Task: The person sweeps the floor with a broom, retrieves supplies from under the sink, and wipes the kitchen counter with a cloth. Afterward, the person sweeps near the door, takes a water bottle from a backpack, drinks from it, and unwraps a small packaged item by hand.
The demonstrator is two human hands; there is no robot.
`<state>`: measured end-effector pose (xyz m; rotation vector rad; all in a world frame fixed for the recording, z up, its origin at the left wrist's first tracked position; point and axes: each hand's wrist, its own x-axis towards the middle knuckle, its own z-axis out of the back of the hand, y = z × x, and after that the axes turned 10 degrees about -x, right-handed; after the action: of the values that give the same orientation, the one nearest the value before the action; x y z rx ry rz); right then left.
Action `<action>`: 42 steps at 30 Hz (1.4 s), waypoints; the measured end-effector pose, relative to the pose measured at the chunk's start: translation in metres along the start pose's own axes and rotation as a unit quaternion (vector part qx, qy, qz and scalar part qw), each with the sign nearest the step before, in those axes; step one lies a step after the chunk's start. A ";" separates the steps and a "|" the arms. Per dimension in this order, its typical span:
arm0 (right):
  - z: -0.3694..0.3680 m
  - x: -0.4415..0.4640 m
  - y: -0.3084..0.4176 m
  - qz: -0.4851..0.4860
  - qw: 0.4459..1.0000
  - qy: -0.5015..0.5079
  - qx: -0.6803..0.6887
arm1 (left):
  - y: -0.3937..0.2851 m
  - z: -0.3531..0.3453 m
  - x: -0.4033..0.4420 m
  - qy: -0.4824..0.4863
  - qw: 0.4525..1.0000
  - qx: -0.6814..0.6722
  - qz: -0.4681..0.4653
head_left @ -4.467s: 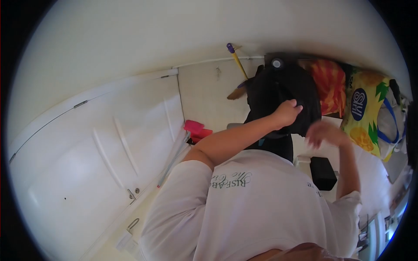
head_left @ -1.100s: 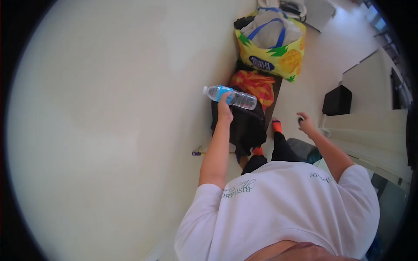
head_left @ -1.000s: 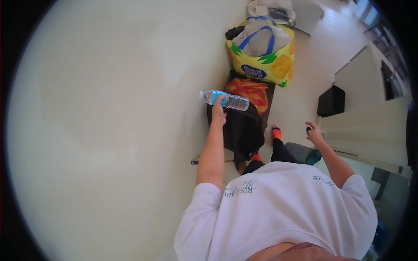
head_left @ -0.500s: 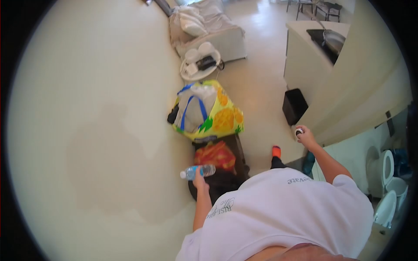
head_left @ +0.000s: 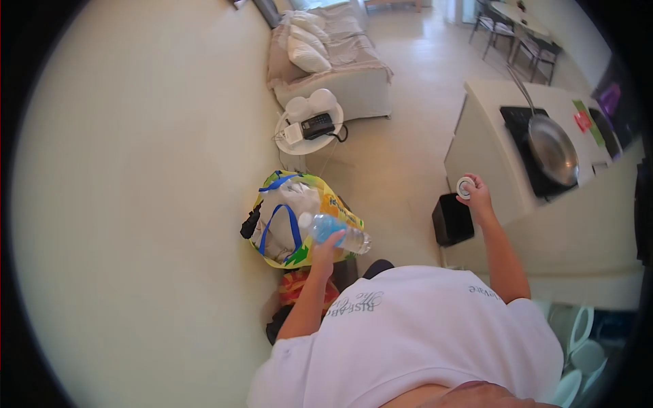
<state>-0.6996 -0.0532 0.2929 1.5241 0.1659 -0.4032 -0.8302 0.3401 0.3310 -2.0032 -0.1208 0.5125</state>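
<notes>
A clear plastic water bottle (head_left: 328,228) with a blue label and white cap lies on its side in my left hand (head_left: 325,256), fingers wrapped round its middle. Behind it on the floor stands a yellow patterned shopping bag (head_left: 299,257) with blue handles, full of pale cloth. On the right, my right hand (head_left: 480,198) grips a small round white object (head_left: 465,188) with a dark ring on its face; its kind is unclear. That hand is above a black bin (head_left: 453,220).
A counter (head_left: 484,109) with a frying pan (head_left: 552,148) on a black hob stands to the right. Ahead on the left are a small round table (head_left: 314,145) with a telephone (head_left: 317,126) and a sofa (head_left: 354,96). A red-orange bag (head_left: 291,284) lies near me.
The view has moved forward, bringing the counter and pan closer. My left hand has carried the bottle forward beside the yellow bag, and my right hand has turned the round object's face up.
</notes>
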 end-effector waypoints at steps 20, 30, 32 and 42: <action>0.082 0.388 0.076 0.066 0.702 -0.371 -0.605 | -0.107 -0.270 0.410 0.378 0.875 0.298 -0.042; 0.043 0.420 0.118 -0.018 0.637 -0.459 -0.619 | -0.082 -0.466 0.554 0.513 0.810 0.284 -0.004; 0.016 0.434 0.148 0.215 0.822 -0.352 -0.392 | -0.079 -0.506 0.579 0.519 0.803 0.292 0.019; -0.058 0.631 0.322 0.207 0.973 -0.095 0.038 | -0.067 -0.670 0.691 0.549 0.750 0.217 -0.299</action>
<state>0.0063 -0.0931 0.3683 1.5381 -0.3184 -0.2191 0.0757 0.0253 0.4411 -1.3960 0.0897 -0.9942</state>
